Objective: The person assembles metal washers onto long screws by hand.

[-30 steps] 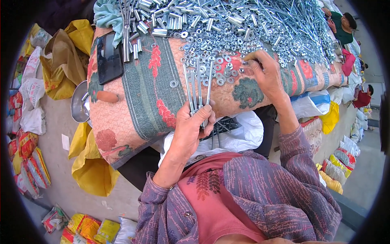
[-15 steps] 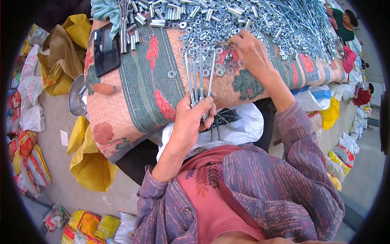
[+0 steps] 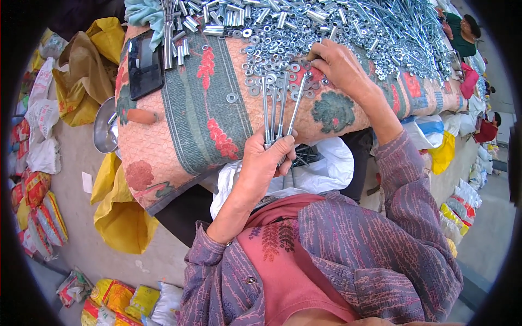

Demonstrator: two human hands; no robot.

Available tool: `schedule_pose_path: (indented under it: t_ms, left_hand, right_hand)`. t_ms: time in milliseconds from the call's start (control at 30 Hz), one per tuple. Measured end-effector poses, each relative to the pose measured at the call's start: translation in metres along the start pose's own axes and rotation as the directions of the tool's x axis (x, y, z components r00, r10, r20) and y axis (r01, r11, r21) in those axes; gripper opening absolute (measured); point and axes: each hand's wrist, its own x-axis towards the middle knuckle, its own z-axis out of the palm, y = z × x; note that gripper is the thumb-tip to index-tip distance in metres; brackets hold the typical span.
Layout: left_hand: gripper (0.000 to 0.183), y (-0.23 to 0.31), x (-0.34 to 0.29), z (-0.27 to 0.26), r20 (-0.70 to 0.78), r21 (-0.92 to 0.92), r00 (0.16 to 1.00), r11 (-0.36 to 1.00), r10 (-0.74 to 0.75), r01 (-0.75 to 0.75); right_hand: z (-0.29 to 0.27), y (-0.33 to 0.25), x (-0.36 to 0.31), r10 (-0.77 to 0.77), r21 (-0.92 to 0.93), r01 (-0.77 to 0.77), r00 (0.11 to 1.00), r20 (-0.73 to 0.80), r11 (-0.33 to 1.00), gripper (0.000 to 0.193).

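My left hand (image 3: pixel 266 157) is closed around several long metal bolts (image 3: pixel 281 106), which fan upward and away from me. Their lower ends are hidden by my fingers. Farther off and to the right, my right hand (image 3: pixel 343 68) reaches into the near edge of the hardware heap, its fingers bent down together over small parts; what they pinch cannot be made out. Flat washers (image 3: pixel 266 68) lie spread beside it, mixed with nuts. Short metal sleeves (image 3: pixel 234 17) are heaped farther back, and more long thin bolts (image 3: pixel 394 24) are piled at the back right.
Patterned cloth (image 3: pixel 190 125) covers the work surface. On its left are a black phone (image 3: pixel 145 68), an orange-brown handle (image 3: pixel 142 116) and a light blue cloth (image 3: pixel 145 13). A metal bowl (image 3: pixel 103 127) sits beside the edge. A white bag (image 3: pixel 337 168) with dark parts is near my lap.
My left hand has shifted a little right with the bolts. My right hand has moved slightly right, its fingers bending more over the washers.
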Motion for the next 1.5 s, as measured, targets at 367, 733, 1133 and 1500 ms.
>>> schedule_pose_path:
  t_ms: [367, 733, 1133, 1500]
  left_hand:
    - [0.022, -0.004, -0.002, 0.000, -0.008, 0.143, 0.998, 0.988, 0.062, -0.060]
    - [0.011, -0.002, 0.000, 0.006, -0.005, 0.280, 0.994, 0.954, 0.113, -0.107]
    - [0.016, -0.004, 0.001, 0.000, 0.010, 0.348, 0.984, 0.922, 0.179, -0.171]
    - [0.023, -0.010, -0.003, -0.004, -0.015, 0.451, 0.984, 0.879, 0.178, -0.152]
  right_hand:
    - [-0.001, 0.003, -0.013, -0.008, 0.039, 0.013, 0.994, -0.109, 0.999, 0.013]
    - [-0.018, -0.049, -0.041, 0.350, 0.941, -0.279, 0.915, 0.199, 0.193, 0.012]
    - [-0.008, -0.066, -0.051, 0.431, 0.936, -0.191, 0.901, 0.048, 0.295, 0.009]
    - [0.004, -0.073, -0.070, 0.507, 0.984, -0.174, 0.844, 0.174, -0.048, 0.016]
